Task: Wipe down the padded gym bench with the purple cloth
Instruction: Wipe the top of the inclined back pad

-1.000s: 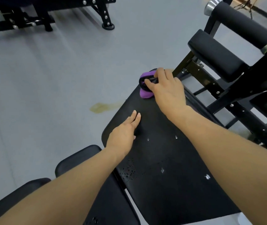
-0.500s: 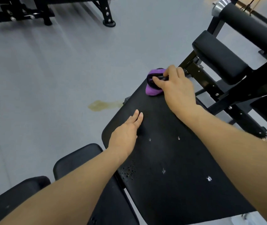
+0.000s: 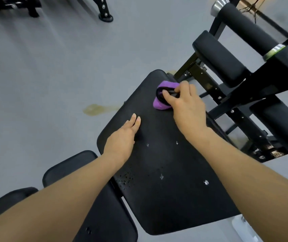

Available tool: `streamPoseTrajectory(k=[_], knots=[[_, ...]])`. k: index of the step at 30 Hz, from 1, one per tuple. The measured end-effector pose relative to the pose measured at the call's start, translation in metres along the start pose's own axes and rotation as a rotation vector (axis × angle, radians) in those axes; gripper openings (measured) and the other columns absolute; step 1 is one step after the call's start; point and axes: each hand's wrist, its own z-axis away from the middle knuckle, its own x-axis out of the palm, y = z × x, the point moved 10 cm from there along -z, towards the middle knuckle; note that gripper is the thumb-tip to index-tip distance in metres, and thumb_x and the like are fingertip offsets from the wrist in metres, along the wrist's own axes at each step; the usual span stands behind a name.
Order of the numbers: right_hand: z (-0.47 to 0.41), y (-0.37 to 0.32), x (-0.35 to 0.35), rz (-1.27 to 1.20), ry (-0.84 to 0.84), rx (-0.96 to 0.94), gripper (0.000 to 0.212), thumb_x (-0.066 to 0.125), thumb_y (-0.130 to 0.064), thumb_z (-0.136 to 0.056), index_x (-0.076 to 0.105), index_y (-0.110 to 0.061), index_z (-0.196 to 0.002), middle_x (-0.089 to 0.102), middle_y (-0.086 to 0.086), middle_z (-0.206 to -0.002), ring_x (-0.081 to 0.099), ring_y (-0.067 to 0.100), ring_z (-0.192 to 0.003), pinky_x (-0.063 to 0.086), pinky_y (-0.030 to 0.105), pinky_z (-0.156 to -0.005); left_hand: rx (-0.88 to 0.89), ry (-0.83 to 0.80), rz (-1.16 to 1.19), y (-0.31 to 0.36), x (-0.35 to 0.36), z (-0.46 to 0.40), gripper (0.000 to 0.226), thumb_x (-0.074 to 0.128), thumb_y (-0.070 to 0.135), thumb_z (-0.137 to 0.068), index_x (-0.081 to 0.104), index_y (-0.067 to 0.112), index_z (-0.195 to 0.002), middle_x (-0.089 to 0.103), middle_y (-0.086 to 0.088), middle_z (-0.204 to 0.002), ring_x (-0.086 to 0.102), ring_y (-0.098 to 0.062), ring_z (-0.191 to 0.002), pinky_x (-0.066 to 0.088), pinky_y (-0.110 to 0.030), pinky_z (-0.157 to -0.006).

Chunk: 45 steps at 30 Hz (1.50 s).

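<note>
The right hand (image 3: 185,103) is gripping the bunched, soft purple cloth (image 3: 162,102) at the far end of the black padded gym bench (image 3: 166,172), while the left hand (image 3: 124,137) is resting flat, fingers straight. The cloth is looking light and limp, so holding it wadded under the fingers should be keeping it from sliding on the slick padding

Counted: my two hands, left (image 3: 122,138) and right (image 3: 187,103); one purple cloth (image 3: 160,104); one main bench pad (image 3: 166,172); two smaller pads (image 3: 69,165) at left; one floor stain (image 3: 96,109).
</note>
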Motion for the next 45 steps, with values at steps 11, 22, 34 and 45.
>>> streamPoseTrajectory(k=[11,22,34,45], knots=[[0.107,0.032,-0.013,-0.014,0.055,0.011,0.064,0.071,0.016,-0.056,0.067,-0.010,-0.114,0.057,0.018,-0.095,0.051,0.033,-0.080,0.046,0.032,-0.053,-0.011,0.001,-0.017,0.000,0.001,0.001,0.075,0.044,0.000,-0.095,0.003,0.027,-0.151,-0.009,0.015,-0.157,0.024,-0.011,-0.142,0.039,-0.023,-0.068],[0.038,-0.004,-0.001,-0.049,0.000,-0.049,0.058,0.059,0.009,-0.071,0.059,-0.011,-0.125,0.054,0.023,-0.108,0.053,0.039,-0.093,0.047,0.038,-0.057,0.003,-0.005,-0.061,0.004,0.000,0.002,0.073,0.048,0.007,-0.095,0.003,0.024,-0.151,-0.008,0.011,-0.158,0.026,-0.012,-0.141,0.039,-0.023,-0.068],[-0.009,-0.017,0.009,0.002,-0.008,-0.030,0.057,0.065,0.004,-0.076,0.056,-0.017,-0.128,0.050,0.022,-0.117,0.049,0.039,-0.104,0.045,0.035,-0.059,0.025,0.010,-0.007,-0.001,0.005,-0.001,0.075,0.049,0.007,-0.095,0.003,0.029,-0.150,-0.009,0.016,-0.157,0.021,-0.010,-0.143,0.038,-0.022,-0.066],[0.084,-0.033,0.011,-0.006,-0.067,-0.270,0.067,0.069,0.009,-0.054,0.065,-0.011,-0.117,0.059,0.018,-0.095,0.053,0.034,-0.077,0.048,0.032,-0.049,0.041,0.035,0.115,-0.020,0.013,0.013,0.073,0.048,0.019,-0.096,0.000,0.031,-0.150,-0.009,0.013,-0.158,0.017,-0.013,-0.144,0.033,-0.031,-0.109]])
